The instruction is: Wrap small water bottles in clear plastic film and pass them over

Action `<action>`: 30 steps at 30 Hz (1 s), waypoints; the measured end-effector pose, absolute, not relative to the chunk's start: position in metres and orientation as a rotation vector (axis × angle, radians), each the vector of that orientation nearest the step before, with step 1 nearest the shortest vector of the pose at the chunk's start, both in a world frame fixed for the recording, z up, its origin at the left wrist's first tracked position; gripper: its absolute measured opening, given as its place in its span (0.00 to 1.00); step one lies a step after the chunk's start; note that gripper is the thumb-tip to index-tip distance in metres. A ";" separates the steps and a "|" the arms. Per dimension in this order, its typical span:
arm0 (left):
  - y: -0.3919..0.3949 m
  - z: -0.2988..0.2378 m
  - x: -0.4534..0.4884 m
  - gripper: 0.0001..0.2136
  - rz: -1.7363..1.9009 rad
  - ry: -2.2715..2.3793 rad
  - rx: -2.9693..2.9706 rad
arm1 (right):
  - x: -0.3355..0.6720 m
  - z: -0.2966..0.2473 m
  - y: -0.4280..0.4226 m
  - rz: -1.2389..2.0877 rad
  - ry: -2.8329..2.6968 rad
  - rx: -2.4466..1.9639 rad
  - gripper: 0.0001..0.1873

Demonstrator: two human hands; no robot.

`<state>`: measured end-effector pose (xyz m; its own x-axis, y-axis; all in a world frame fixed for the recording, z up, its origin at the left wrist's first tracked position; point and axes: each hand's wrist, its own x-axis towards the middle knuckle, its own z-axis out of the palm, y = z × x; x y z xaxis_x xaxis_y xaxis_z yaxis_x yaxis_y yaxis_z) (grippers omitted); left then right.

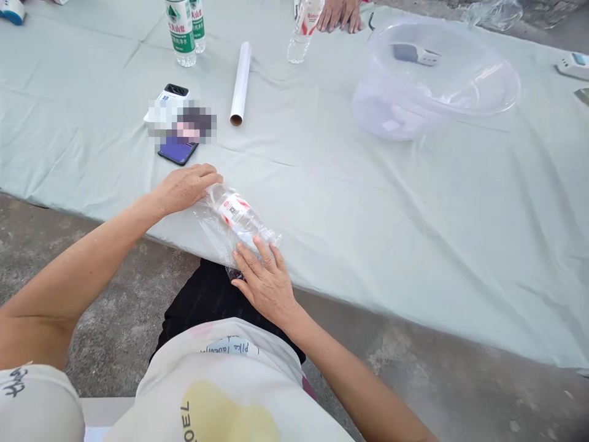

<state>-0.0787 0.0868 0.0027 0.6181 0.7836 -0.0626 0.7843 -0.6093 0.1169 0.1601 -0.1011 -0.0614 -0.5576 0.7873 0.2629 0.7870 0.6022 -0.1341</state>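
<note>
A clear plastic water bottle [235, 210] with a red and white label lies on its side near the table's front edge. Loose clear plastic film [212, 220] surrounds it and hangs over the edge toward my lap. At the bottle's upper left end, my left hand [186, 187] is closed, its fingers bent together over the wrapped end. My right hand [265, 279] rests at the lower right end, fingers stretched and spread over the film and bottle. Farther back lies a white roll of plastic film [241, 83] with a cardboard core.
Phones [178, 149] lie beyond my left hand. Upright water bottles [181, 37] stand at the back left, another bottle [301, 37] at the back centre beside another person's hands [340, 13]. A translucent basin [391, 116] and a white power strip [573, 66] are on the right.
</note>
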 end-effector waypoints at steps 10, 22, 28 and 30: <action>0.024 0.052 -0.077 0.22 0.075 1.675 2.587 | 0.138 -0.056 -0.120 0.156 -2.609 -1.119 0.27; -0.021 -0.031 -0.100 0.11 0.789 1.268 2.728 | 0.144 -0.017 -0.044 0.387 -2.135 -1.627 0.26; -0.034 -0.041 -0.129 0.03 0.843 1.545 2.272 | 0.087 -0.037 -0.066 0.654 -2.141 -1.369 0.38; -0.028 -0.036 -0.131 0.09 0.747 1.596 1.980 | 0.078 -0.047 -0.076 0.660 -2.076 -1.306 0.44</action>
<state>-0.1307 -0.0277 -0.0356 0.1683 0.9793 0.1126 0.7134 -0.1998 0.6717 0.0781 -0.0759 -0.0467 -0.3420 0.9138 0.2191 0.6193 0.3945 -0.6789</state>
